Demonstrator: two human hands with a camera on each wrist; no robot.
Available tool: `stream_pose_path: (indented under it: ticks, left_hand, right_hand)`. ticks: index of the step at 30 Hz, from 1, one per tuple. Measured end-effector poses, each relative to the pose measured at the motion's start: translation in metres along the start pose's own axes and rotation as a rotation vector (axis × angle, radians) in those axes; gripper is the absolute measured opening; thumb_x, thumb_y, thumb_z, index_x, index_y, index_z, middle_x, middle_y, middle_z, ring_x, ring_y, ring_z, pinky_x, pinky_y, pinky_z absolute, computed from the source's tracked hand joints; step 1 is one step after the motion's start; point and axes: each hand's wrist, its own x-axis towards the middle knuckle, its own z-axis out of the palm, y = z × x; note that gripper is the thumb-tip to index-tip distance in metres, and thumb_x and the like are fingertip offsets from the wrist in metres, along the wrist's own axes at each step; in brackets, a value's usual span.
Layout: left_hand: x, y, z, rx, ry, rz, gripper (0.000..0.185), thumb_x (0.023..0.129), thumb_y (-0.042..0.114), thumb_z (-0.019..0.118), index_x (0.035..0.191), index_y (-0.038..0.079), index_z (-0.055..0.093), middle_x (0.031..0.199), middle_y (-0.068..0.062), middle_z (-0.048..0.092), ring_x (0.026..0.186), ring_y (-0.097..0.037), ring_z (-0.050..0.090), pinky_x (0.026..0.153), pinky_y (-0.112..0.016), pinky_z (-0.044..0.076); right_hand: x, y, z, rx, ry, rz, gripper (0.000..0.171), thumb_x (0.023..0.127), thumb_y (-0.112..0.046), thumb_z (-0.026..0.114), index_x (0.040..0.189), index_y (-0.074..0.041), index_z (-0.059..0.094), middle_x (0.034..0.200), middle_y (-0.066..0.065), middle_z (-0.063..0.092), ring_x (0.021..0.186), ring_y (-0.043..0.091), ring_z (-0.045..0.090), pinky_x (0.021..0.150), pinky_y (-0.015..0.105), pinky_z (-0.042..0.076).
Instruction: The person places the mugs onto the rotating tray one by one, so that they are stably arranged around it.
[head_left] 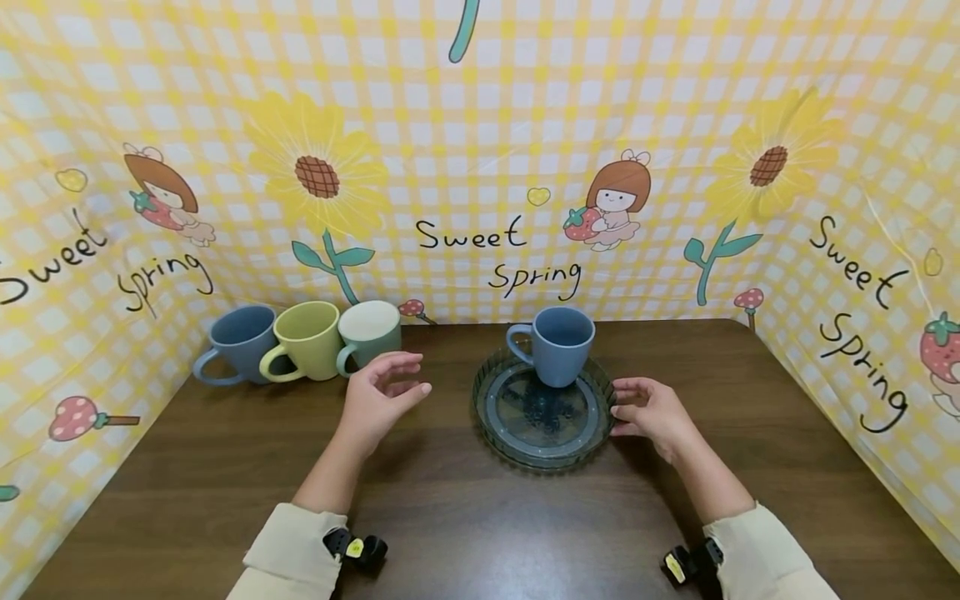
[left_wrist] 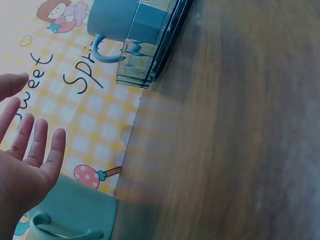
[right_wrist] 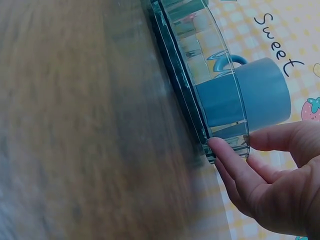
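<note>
A round, dark clear dish [head_left: 551, 454] with a ridged wall rests on the table. A blue mug [head_left: 564, 342] stands upright in its back part, handle to the left. My right hand [head_left: 652, 415] holds the dish's right edge; in the right wrist view its fingertips [right_wrist: 220, 146] are against the dish's wall and rim. My left hand [head_left: 382, 396] is held in the air, fingers apart and holding nothing. It is nearest to a green mug [head_left: 375, 343] with a white inside, which it partly hides in the head view.
Left of the green mug stand a yellow-green mug [head_left: 311, 346] and another blue mug [head_left: 243, 342], in a row with handles to the left. Checked yellow cloth [head_left: 450, 167] walls the brown wooden table [head_left: 480, 542] at the back and sides.
</note>
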Motion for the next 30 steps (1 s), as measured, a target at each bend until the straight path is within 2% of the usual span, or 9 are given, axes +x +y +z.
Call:
stream_pose_path:
  ticks: [2, 8, 11, 18, 25, 30]
  left_hand:
    - [-0.001, 0.000, -0.002, 0.006, 0.008, 0.002, 0.038, 0.079, -0.007, 0.077, 0.114, -0.008, 0.064, 0.120, -0.020, 0.060, 0.109, -0.034, 0.057, 0.092, -0.045, 0.054]
    - [-0.005, 0.000, -0.009, 0.028, 0.030, 0.018, 0.039, 0.078, -0.007, 0.077, 0.115, -0.007, 0.064, 0.119, -0.017, 0.060, 0.105, -0.023, 0.059, 0.089, -0.034, 0.055]
    - [-0.007, 0.000, -0.013, 0.031, 0.035, 0.023, 0.039, 0.078, -0.007, 0.078, 0.115, -0.009, 0.063, 0.119, -0.016, 0.060, 0.105, -0.021, 0.059, 0.090, -0.035, 0.055]
    - [-0.011, 0.003, -0.023, 0.024, 0.055, 0.034, 0.040, 0.078, -0.010, 0.076, 0.115, -0.013, 0.061, 0.118, -0.021, 0.060, 0.106, -0.027, 0.059, 0.088, -0.031, 0.056]
    - [-0.016, 0.005, -0.032, 0.024, 0.090, 0.036, 0.038, 0.077, -0.011, 0.076, 0.113, -0.008, 0.064, 0.111, -0.013, 0.064, 0.102, -0.017, 0.062, 0.085, -0.026, 0.056]
    - [-0.020, 0.005, -0.039, 0.024, 0.114, 0.031, 0.039, 0.076, -0.014, 0.076, 0.113, -0.010, 0.064, 0.113, -0.017, 0.062, 0.100, -0.014, 0.062, 0.086, -0.030, 0.056]
  right_hand:
    - [-0.001, 0.000, 0.001, -0.002, 0.005, 0.001, 0.048, 0.088, 0.015, 0.056, 0.133, 0.017, 0.040, 0.121, 0.030, 0.046, 0.080, 0.021, 0.063, 0.066, 0.037, 0.061]
    - [-0.003, 0.000, 0.002, 0.015, 0.011, 0.007, 0.049, 0.088, 0.016, 0.056, 0.133, 0.018, 0.038, 0.119, 0.028, 0.045, 0.078, 0.021, 0.063, 0.066, 0.037, 0.061]
    - [-0.004, 0.000, 0.003, 0.026, 0.013, 0.010, 0.049, 0.088, 0.017, 0.055, 0.133, 0.018, 0.037, 0.120, 0.029, 0.044, 0.077, 0.021, 0.063, 0.066, 0.037, 0.061]
    - [-0.008, 0.001, 0.004, 0.044, 0.010, 0.012, 0.055, 0.087, 0.018, 0.056, 0.137, 0.016, 0.034, 0.117, 0.027, 0.042, 0.079, 0.020, 0.060, 0.068, 0.039, 0.061]
    - [-0.010, 0.002, 0.005, 0.059, 0.006, 0.018, 0.061, 0.086, 0.018, 0.057, 0.141, 0.013, 0.031, 0.112, 0.022, 0.039, 0.081, 0.017, 0.056, 0.070, 0.040, 0.061]
    - [-0.012, 0.002, 0.006, 0.064, 0.009, 0.022, 0.062, 0.086, 0.018, 0.058, 0.141, 0.013, 0.031, 0.111, 0.021, 0.039, 0.081, 0.017, 0.056, 0.070, 0.040, 0.061]
